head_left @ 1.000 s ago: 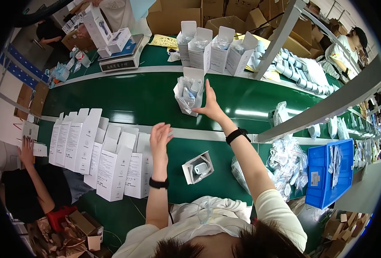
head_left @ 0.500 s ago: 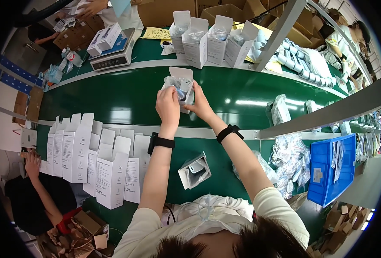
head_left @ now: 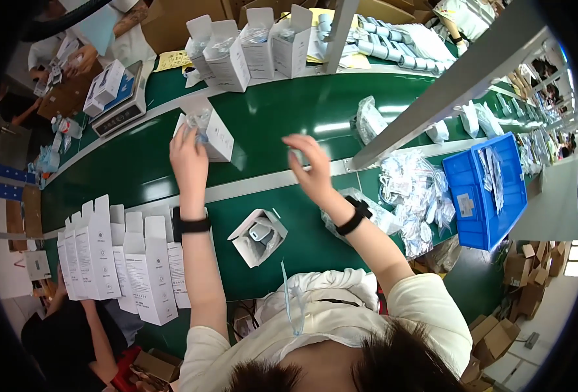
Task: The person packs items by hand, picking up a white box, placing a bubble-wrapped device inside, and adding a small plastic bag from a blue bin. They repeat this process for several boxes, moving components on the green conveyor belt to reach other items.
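The left hand [head_left: 189, 160] reached forward, fingers bent over the near-left rim of an open white box [head_left: 221, 140] on the green surface [head_left: 139, 153]; whether they pinched anything could not be told. Clear wrapping [head_left: 201, 121] filled the box, its contents indistinct. The right hand [head_left: 312, 171] hung apart, empty, fingers loosely spread. Nearer, an open carton [head_left: 244, 249] held a pale device [head_left: 261, 232], its lower part hidden. A blue bin [head_left: 470, 215] held flat packets [head_left: 491, 171].
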### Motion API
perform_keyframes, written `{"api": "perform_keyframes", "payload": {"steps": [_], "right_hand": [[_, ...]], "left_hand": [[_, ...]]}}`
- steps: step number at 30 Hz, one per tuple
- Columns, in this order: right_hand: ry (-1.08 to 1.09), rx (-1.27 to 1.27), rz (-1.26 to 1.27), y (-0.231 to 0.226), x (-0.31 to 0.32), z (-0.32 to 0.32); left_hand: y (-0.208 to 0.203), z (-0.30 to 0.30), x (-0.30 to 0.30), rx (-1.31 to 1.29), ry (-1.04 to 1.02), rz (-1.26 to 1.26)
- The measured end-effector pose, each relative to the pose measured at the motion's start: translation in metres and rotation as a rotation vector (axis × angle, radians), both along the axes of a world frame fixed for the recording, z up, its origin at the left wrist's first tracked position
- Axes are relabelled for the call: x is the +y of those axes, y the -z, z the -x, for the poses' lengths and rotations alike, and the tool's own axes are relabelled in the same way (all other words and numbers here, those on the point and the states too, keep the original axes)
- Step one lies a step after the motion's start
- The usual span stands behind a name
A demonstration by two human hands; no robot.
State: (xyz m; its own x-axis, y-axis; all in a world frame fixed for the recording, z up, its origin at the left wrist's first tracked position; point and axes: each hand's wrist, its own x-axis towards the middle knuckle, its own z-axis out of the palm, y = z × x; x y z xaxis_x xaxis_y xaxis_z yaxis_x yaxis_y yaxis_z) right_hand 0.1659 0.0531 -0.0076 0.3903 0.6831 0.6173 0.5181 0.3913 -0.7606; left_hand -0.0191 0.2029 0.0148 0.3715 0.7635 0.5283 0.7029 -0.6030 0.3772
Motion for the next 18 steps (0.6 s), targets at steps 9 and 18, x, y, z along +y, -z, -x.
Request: {"api": "perform_keyframes", "payload": {"steps": [9,18], "right_hand": [[0.615,-0.452,0.502,0.076,-0.110,-0.211],[0.251,-0.261,0.755,0.120,-0.086,-0.237]], "left_hand": [[0.026,0.086,-0.159,-0.931,0.183,0.698],[0.105,0.077,-0.199,-0.311,0.157,0.927]]}}
